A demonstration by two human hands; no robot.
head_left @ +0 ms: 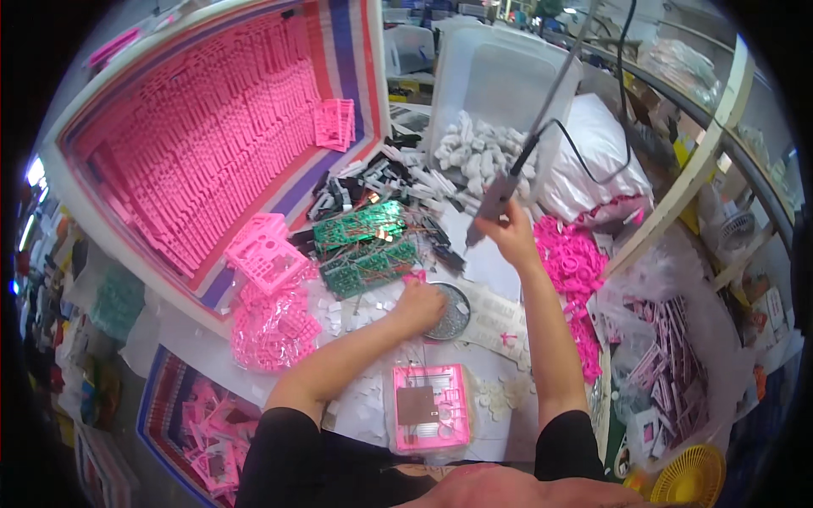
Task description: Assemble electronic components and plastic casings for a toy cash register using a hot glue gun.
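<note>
nearest the person, a pink casing (pixel 461 423) lies on the white worktop (pixel 502 436), squared to the body, its slightly longer axis running away from the person; a flat brown plate (pixel 417 405) covers part of it. to its right are small pale pieces (pixel 501 398).

just beyond the casing, the left hand (pixel 421 306) reaches in from the lower left, its curled fingers at the near left side of a round dish (pixel 465 315) of small silvery pieces; whether they pinch anything, i cannot tell. to the left sits a clear bag of pink parts (pixel 275 332).

farther out, the right hand (pixel 510 235) is wrapped around a grey powered screwdriver (pixel 494 203). the tool hangs above the worktop, its long axis slanting from upper right to lower left, its bit pointing down and left, its black cable leaving the upper end.

left of the tool are wired green circuit boards (pixel 359 233); to the right, a heap of bright pink parts (pixel 563 254). behind are black and grey parts (pixel 373 178), a large box (pixel 345 51) of pink frames on the left, and a translucent bin (pixel 500 72) with white pieces.
</note>
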